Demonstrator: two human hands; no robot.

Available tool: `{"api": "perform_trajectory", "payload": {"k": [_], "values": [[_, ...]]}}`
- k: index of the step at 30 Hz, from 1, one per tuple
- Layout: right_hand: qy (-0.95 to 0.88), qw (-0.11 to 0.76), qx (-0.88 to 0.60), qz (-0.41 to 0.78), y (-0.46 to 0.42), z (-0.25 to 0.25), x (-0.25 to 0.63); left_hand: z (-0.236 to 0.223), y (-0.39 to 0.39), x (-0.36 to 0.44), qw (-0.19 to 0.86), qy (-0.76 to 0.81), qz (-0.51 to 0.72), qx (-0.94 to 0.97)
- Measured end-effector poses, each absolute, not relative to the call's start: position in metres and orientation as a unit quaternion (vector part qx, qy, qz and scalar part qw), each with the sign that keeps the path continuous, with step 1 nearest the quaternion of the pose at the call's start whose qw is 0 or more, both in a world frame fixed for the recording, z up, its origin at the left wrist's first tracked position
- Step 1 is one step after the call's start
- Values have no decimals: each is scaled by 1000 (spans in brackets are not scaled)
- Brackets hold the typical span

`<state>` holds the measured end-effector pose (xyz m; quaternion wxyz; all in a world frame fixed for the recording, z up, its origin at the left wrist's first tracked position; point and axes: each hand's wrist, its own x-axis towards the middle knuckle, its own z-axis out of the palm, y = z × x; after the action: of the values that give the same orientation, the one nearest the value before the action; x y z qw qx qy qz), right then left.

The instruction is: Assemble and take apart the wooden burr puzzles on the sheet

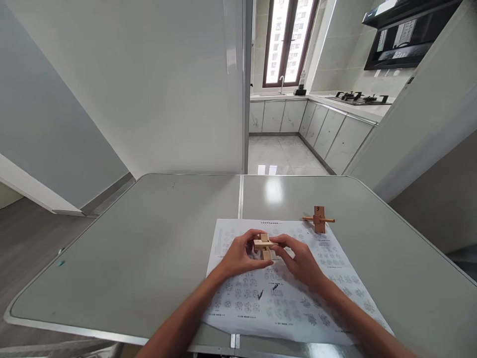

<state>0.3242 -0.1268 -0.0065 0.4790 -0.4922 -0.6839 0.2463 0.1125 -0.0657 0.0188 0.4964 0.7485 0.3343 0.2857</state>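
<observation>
Above a printed sheet on the table, both hands hold a light wooden interlocking puzzle made of crossed blocks. My left hand is closed around its upright block, thumb below and fingers above. With thumb and forefinger, my right hand pinches the right end of the crosswise block, which has a small dark mark on it. Fingers hide parts of the puzzle. The sheet carries rows of small line diagrams and a few dark pen marks.
Past the sheet's upper right edge sits a darker reddish-brown wooden puzzle piece with a thin rod through it. A small blue-green bit lies near the left edge of the grey table. Beyond are a sliding panel and a kitchen with a stove.
</observation>
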Motion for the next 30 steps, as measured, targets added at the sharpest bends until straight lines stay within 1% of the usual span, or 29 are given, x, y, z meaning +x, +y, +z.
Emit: {"api": "perform_trajectory", "payload": {"k": [3,9,14,17,21,23,25,30], "values": [[-696,478,-485,229,-126,-10,326,19,-66,113,489,334,288,752],[-746,495,-425,133,-125,-13,327,23,-66,113,505,330,274,749],[-745,503,-424,112,-128,-8,326,19,-66,113,490,338,270,757],[-726,518,-442,91,-127,-6,327,14,-64,113,428,360,297,774],[-697,527,-480,76,-125,-7,329,9,-59,111,265,381,338,819],[-693,524,-489,78,-124,-8,330,6,-56,109,209,397,334,829],[-694,521,-490,76,-123,-8,330,2,-54,107,183,413,319,833],[-697,516,-492,75,-122,-9,330,-3,-54,105,159,414,284,850]]}}
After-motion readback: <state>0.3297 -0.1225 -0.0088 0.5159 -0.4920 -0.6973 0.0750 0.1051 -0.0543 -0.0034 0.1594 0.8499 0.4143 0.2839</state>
